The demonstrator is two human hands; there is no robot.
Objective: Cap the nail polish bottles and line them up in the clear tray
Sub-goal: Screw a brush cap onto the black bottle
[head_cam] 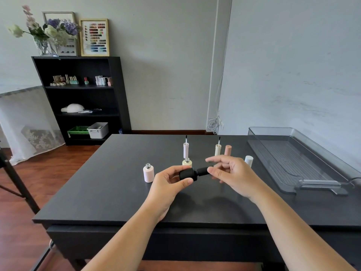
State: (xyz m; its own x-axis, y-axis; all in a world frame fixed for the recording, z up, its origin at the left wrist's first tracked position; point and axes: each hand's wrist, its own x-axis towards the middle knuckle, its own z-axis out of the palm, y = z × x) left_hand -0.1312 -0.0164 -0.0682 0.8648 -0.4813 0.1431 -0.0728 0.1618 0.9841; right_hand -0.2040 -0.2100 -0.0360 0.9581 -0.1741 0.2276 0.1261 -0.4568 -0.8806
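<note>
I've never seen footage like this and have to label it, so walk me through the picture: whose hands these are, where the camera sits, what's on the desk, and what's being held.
There is no machine here: one wide-angle camera worn on a person's head looks down at their bare hands. The left hand grips a black nail polish bottle tipped sideways, while the right hand pinches its black cap. On the black desk stand an uncapped pale pink bottle, an uncapped pale yellow bottle, a pink brush cap and a cream brush cap standing brush-up, a peach cap and a white cap. The clear plastic tray on the right holds no bottles.
</note>
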